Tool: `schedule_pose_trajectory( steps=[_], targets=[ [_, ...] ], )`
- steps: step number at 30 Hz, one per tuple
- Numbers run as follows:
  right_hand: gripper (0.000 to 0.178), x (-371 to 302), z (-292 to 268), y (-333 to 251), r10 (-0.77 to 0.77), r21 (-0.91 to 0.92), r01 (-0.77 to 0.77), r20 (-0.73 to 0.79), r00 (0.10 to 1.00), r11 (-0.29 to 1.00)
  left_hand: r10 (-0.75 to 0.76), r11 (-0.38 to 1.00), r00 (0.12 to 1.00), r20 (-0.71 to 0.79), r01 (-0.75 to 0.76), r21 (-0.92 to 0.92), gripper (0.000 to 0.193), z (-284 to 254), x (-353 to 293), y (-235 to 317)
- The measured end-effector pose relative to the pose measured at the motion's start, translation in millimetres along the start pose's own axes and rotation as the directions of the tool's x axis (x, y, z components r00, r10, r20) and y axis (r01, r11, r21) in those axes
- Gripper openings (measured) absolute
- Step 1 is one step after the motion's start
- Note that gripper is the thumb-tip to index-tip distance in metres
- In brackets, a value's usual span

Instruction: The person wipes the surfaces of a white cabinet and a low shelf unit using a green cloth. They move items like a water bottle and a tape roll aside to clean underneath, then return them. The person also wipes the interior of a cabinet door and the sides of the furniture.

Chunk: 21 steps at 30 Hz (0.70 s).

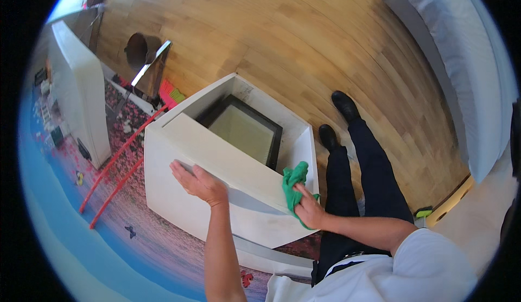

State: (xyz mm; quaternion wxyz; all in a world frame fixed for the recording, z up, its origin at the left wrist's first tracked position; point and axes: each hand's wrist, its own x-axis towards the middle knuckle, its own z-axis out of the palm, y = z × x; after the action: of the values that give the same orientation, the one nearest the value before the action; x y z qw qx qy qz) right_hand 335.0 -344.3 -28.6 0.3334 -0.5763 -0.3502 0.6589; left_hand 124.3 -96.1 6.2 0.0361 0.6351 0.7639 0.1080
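Note:
A white box-like cabinet [179, 180] stands in the middle of the view, its far side hollow. Inside the hollow lies a dark-framed panel [244, 131] with a pale, glass-like centre. My left hand [201, 184] rests against the cabinet's white face with its fingers stretched out, holding nothing. Bunched in my right hand [310, 212] is a green cloth [294, 176], pressed at the right end of the cabinet's long white edge board [228, 158]. The cloth hides part of my right fingers.
Left of the cabinet lean a pink-and-yellow broom [171, 95] and red poles [119, 153]. Beyond them are a brown bucket [142, 50] and another white furniture piece [84, 90]. A pale sofa or bed [456, 58] stands at right on the wooden floor [304, 36]. My feet are beside the cabinet.

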Motion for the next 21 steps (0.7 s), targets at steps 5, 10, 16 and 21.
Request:
schedule_pose_trajectory(
  steps=[5,10,16,21],
  targets=[
    [0.05,35.1,0.7,99.5,0.371,-0.107,-0.372,-0.024,0.928,0.922,0.035,0.999,0.999,0.008,-0.035,-0.037,0.078,1.7,-4.1,3.8],
    [0.035,-6.8,6.5,94.4,0.263,-0.063,-0.271,-0.117,0.958,0.96,0.0,0.998,0.999,0.034,0.002,-0.06,0.081,2.3,-3.3,4.4],
    [0.041,-103.5,2.9,44.2,0.161,0.052,-0.152,-0.321,0.933,0.987,0.06,0.998,0.997,0.057,-0.059,-0.011,0.075,5.4,5.9,-6.5],
    [0.055,-72.7,10.6,58.9,0.408,0.132,-0.387,-0.301,0.862,0.913,0.465,0.793,0.841,0.278,-0.535,0.292,0.064,-12.7,-27.7,40.6]
  ],
)
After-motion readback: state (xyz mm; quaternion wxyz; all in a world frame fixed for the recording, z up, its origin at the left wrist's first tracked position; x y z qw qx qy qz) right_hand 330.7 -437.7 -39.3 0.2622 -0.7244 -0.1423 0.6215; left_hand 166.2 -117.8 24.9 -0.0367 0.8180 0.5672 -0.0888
